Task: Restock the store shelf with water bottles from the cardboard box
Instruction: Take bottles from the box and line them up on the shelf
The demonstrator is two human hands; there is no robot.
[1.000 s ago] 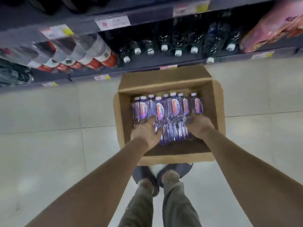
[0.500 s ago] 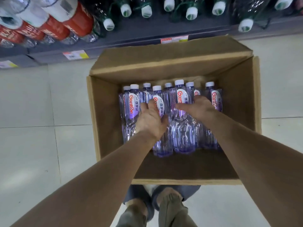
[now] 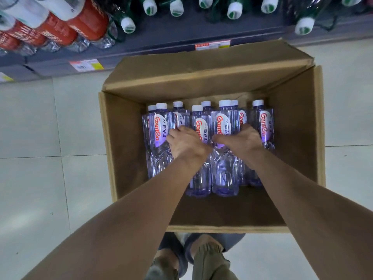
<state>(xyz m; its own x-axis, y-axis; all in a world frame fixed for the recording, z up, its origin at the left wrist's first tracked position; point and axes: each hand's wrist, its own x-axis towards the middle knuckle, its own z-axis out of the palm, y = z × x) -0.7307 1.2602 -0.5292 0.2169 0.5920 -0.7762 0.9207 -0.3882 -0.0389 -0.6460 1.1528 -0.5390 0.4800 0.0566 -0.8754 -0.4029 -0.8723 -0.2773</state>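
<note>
I stand over the cardboard box (image 3: pixel 125 150), which sits open on the pale tiled floor (image 3: pixel 30 178) right in front of the store shelf (image 3: pixel 171 39). Its far flap (image 3: pixel 201 63) is folded out toward the shelf edge. The water bottles (image 3: pixel 159 126) lie packed side by side in the far half of the box, white caps pointing at the shelf and red-lettered labels facing up. The near half of the box bottom is bare cardboard.

Both my arms reach down into the box. My left hand (image 3: pixel 186 145) lies on the bottles left of the middle, with the fingers curled down over them in a grip. I cannot tell exactly which bottle it holds. My right hand (image 3: pixel 241 141) is just beside it, closed round one of the bottles. The thumb stretches across the front below its label, and the fingers wrap the far side. The two hands nearly touch at the thumbs.

On the shelf, large bottles with red labels (image 3: pixel 86 23) lie at the left, and dark green bottles with white caps (image 3: pixel 127 25) run along to the right. Price tags (image 3: pixel 85 65) are stuck on the shelf edge. My trousers (image 3: pixel 210 263) and dark shoes (image 3: pixel 171 245) show just below the near wall of the box.
</note>
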